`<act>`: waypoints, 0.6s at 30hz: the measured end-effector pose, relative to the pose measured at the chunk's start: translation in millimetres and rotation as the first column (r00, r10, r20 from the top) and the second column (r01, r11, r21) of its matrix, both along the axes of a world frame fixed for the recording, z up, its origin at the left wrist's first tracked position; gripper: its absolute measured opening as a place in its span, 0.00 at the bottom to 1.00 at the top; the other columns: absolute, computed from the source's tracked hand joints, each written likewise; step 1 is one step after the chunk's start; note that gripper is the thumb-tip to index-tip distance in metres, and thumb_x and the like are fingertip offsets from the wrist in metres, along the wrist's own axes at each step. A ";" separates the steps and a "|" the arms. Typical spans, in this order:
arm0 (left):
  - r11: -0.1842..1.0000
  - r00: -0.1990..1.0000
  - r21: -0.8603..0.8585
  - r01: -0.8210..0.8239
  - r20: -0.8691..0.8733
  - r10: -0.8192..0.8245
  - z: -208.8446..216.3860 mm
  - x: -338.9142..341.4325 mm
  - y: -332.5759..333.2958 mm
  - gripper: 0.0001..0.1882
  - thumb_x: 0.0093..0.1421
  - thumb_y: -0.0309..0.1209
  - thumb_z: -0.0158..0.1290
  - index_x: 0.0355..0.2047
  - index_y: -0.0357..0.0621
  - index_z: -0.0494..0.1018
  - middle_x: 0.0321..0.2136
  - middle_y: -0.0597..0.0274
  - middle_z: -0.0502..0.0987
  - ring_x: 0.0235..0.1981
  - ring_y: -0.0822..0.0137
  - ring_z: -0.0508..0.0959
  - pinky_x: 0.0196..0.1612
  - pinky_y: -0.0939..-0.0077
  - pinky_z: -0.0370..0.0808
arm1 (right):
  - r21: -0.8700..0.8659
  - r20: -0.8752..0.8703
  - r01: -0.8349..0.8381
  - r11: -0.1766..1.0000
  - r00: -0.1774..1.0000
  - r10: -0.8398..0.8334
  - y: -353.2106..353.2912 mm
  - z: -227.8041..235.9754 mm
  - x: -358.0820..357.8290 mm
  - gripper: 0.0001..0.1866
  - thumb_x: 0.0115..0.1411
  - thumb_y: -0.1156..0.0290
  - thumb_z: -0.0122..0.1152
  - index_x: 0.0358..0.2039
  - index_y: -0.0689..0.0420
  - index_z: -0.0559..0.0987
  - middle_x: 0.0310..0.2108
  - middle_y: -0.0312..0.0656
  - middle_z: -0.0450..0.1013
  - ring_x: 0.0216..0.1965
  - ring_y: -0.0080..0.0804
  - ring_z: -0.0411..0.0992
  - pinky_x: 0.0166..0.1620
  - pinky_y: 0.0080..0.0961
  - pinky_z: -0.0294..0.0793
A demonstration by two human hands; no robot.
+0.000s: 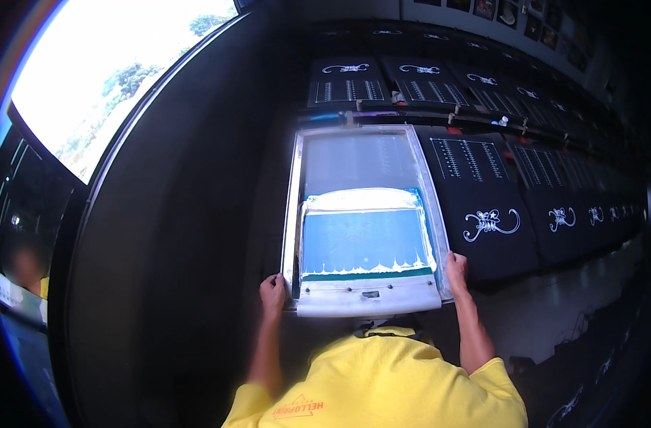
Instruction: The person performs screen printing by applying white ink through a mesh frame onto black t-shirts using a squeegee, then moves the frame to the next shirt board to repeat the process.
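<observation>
A silk-screen printing frame [291, 214] with pale metal sides lies in front of me. White ink [364, 199] is banked across the middle of its mesh, and a thinner, jagged line of it runs along the lower part of the blue area. At the near end rests a squeegee [404, 296] with a wide white holder and a green blade edge. My left hand [272, 292] is closed on the frame's left side near its lower corner. On the opposite side, my right hand [456, 272] grips the frame a little higher up. Neither hand touches the squeegee.
Black fabric panels [475, 203] with white ornaments and rows of small marks lie to the right and in rows beyond. A dark rail [411, 113] with small stops runs behind the frame. A bright window [90, 78] is at left; a person [27, 267] shows below it.
</observation>
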State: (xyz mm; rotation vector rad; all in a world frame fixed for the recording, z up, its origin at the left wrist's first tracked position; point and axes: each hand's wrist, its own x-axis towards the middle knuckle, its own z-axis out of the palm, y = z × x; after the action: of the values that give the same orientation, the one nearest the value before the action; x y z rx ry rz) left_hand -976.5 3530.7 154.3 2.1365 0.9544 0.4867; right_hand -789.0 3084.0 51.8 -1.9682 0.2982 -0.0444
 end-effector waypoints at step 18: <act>0.982 0.998 -0.187 0.005 0.063 0.007 -3.2 -3.7 -8.3 0.19 0.63 0.36 0.53 0.40 0.28 0.78 0.29 0.51 0.81 0.32 0.67 0.79 0.37 0.72 0.73 | -0.053 -0.023 -0.043 0.998 0.999 0.042 0.7 2.3 0.0 0.20 0.63 0.65 0.47 0.20 0.68 0.71 0.16 0.53 0.68 0.19 0.43 0.68 0.29 0.42 0.63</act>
State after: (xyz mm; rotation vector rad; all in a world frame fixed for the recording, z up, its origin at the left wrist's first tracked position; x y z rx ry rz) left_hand -980.2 3522.5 151.1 1.9414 0.9288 0.4444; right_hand -789.0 3084.7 54.1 -2.0289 0.2712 -0.0035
